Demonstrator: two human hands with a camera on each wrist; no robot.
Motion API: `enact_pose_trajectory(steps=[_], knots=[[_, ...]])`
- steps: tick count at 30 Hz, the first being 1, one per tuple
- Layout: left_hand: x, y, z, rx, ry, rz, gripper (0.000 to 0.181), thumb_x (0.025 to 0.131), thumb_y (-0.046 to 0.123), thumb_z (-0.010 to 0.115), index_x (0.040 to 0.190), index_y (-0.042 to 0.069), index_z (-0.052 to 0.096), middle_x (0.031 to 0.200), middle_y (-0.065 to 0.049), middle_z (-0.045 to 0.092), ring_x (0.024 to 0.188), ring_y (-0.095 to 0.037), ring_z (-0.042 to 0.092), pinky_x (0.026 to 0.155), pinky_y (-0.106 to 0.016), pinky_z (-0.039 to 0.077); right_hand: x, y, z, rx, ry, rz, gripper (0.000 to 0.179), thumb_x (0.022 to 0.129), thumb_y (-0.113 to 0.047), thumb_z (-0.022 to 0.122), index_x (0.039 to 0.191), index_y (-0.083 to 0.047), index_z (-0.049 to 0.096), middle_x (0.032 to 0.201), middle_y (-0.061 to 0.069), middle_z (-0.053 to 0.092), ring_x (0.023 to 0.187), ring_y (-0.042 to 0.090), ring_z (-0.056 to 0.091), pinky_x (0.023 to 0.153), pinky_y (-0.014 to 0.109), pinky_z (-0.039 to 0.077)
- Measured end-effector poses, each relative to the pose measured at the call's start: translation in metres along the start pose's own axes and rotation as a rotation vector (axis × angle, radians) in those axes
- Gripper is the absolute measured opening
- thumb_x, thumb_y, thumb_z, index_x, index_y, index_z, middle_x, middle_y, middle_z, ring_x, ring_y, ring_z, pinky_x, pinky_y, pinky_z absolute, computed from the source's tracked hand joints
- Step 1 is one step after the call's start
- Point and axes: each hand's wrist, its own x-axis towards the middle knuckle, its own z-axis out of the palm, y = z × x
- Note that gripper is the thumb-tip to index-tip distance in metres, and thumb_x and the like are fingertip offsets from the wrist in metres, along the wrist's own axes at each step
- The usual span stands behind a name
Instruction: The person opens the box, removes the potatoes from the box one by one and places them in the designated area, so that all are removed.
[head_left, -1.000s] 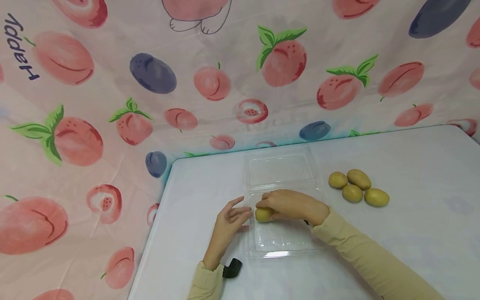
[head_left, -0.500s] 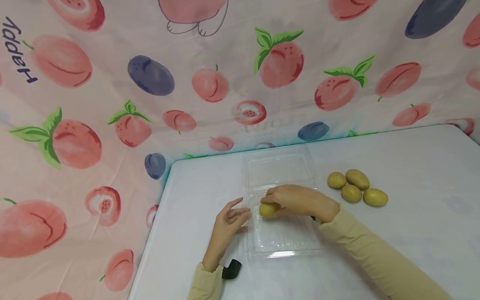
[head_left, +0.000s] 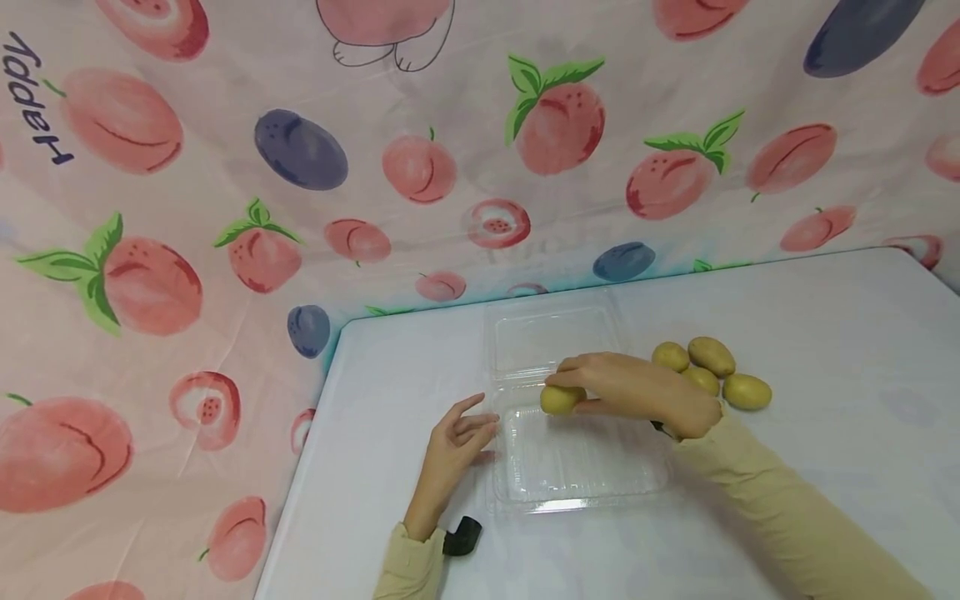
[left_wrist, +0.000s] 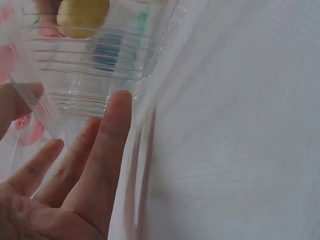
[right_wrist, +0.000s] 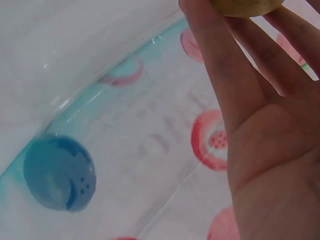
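My right hand [head_left: 626, 387] holds a small yellow potato [head_left: 561, 400] between thumb and fingers, over the base of a clear plastic clamshell box [head_left: 570, 467]. The potato [right_wrist: 247, 6] shows only in part at the top of the right wrist view, at the fingertips. My left hand [head_left: 452, 446] is at the left side of the box, fingers extended. In the left wrist view, fingertips of the left hand [left_wrist: 75, 175] come right up to the ribbed wall of the box [left_wrist: 90, 75], and the held potato [left_wrist: 84, 19] shows through the plastic.
The box's lid [head_left: 555, 337] lies folded back, away from me. Several more potatoes [head_left: 747, 392] lie in a group on the white table [head_left: 840, 467], right of the box; my right hand partly overlaps them. A fruit-print cloth [head_left: 360, 108] hangs behind and to the left.
My right hand has lifted the potato and moved with it to the right and away from the box's left side. The left hand stays where it was.
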Motion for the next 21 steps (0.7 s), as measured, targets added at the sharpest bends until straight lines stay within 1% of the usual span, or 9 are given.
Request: enact_pose_trajectory(steps=[5,12,14,16,18,21], knots=[[0.001,0.000,0.000,0.003,0.004,-0.003,0.059,0.091,0.015,0.073,0.145,0.009,0.048,0.124,-0.026,0.064,0.107,-0.034,0.067,0.077,-0.040,0.063,-0.010,0.006,-0.005,-0.022,0.053,-0.034,0.040,0.084,-0.011,0.080,0.122,-0.007,0.067,0.115,0.005,0.069,0.104,0.024,0.066,0.088,0.039,0.059],[0.001,-0.001,0.000,0.005,0.004,0.001,0.058,0.092,0.013,0.072,0.144,0.006,0.048,0.122,-0.027,0.064,0.104,-0.031,0.068,0.077,-0.040,0.063,-0.025,0.018,-0.012,-0.042,0.112,0.012,0.042,0.082,-0.013,0.082,0.122,-0.010,0.069,0.112,-0.001,0.068,0.100,0.017,0.066,0.084,0.036,0.060],[0.001,0.000,0.001,0.005,0.005,-0.002,0.058,0.092,0.013,0.072,0.144,0.007,0.048,0.122,-0.026,0.064,0.104,-0.030,0.068,0.078,-0.039,0.063,-0.029,0.021,-0.014,-0.036,0.135,0.015,0.041,0.081,-0.013,0.083,0.120,-0.011,0.070,0.110,-0.002,0.068,0.099,0.016,0.066,0.083,0.036,0.060],[0.001,0.000,0.001,0.008,0.005,-0.003,0.058,0.092,0.013,0.072,0.144,0.006,0.048,0.123,-0.027,0.064,0.104,-0.031,0.068,0.078,-0.039,0.063,-0.032,0.024,-0.015,-0.028,0.151,0.002,0.039,0.081,-0.012,0.083,0.118,-0.010,0.070,0.109,-0.001,0.068,0.098,0.016,0.065,0.084,0.036,0.059],[0.000,0.001,0.001,0.012,0.006,-0.004,0.058,0.092,0.013,0.072,0.144,0.006,0.048,0.123,-0.027,0.064,0.105,-0.031,0.068,0.079,-0.039,0.063,-0.035,0.027,-0.016,-0.034,0.160,0.000,0.038,0.081,-0.011,0.082,0.117,-0.010,0.070,0.108,-0.001,0.068,0.098,0.017,0.065,0.085,0.037,0.059],[0.000,0.002,0.001,0.025,0.010,-0.002,0.058,0.092,0.014,0.072,0.144,0.006,0.048,0.123,-0.027,0.064,0.105,-0.033,0.068,0.078,-0.038,0.063,-0.039,0.029,-0.018,-0.039,0.151,0.025,0.038,0.082,-0.013,0.082,0.118,-0.011,0.070,0.109,-0.001,0.068,0.100,0.018,0.065,0.085,0.037,0.059]])
